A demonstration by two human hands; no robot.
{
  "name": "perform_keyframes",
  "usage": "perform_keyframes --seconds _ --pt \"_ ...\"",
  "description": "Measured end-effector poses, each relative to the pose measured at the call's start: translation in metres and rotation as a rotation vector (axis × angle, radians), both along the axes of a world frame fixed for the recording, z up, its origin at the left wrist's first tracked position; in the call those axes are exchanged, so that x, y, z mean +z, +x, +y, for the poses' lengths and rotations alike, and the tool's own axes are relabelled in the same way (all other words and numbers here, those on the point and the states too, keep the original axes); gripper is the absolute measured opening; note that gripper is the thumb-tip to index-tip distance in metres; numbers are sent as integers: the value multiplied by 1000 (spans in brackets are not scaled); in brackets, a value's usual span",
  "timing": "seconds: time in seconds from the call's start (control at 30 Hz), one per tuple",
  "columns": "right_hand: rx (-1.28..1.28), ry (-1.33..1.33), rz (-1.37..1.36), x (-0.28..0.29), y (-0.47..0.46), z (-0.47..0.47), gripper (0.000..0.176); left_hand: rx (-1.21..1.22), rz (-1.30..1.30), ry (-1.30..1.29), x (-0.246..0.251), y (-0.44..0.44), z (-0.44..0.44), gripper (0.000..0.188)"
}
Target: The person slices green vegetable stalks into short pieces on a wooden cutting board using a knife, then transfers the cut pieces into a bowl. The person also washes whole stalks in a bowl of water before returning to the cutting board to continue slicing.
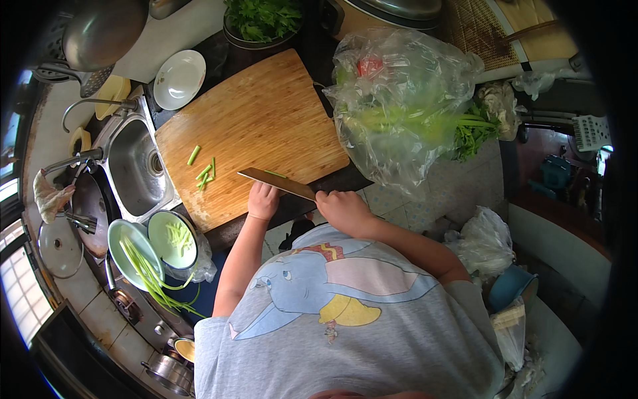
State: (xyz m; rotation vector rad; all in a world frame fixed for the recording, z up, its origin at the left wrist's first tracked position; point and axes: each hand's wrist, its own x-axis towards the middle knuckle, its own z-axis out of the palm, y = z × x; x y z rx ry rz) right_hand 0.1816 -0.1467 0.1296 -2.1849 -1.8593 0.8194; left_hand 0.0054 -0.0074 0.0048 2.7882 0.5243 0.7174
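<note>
My right hand [344,212] grips the handle of a cleaver [279,183], its broad blade lying across the near edge of a wooden cutting board [254,114]. Close against the blade's near side is my left hand [263,200], fingers bent at the board's edge; whatever they hold is hidden by the blade. A green stalk piece [275,174] shows just beyond the blade. Several cut green stalk pieces [203,172] lie on the board's left part. At the lower left, long green stalks [149,279] hang over the rim of a pale green bowl [115,244], beside an enamel bowl [154,229] holding cut pale green pieces [179,238].
A metal sink [134,169] adjoins the board's left side, with a white plate [180,80] above it. Leafy greens [261,19] fill a bowl behind the board. A clear plastic bag [398,109] of vegetables overlaps the counter at right. A wok [92,214] stands beyond the sink.
</note>
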Motion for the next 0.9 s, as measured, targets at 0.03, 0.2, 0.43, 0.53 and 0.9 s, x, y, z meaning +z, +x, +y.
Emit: perform_keyframes --seconds 0.03,0.2,0.43,0.53,0.9 --pt "-1 -3 5 0 0 0 7 1 -1 0 0 0 0 26" --pt "-35 -26 27 -3 -2 0 7 5 4 -6 0 1 0 26" --pt "-29 -6 37 -9 -4 5 7 10 -21 -4 1 2 0 25" --pt "-34 13 47 -14 -5 11 7 1 -5 -29 0 1 0 27" --pt "-66 45 17 -34 -3 26 21 -6 10 -33 9 4 2 25"
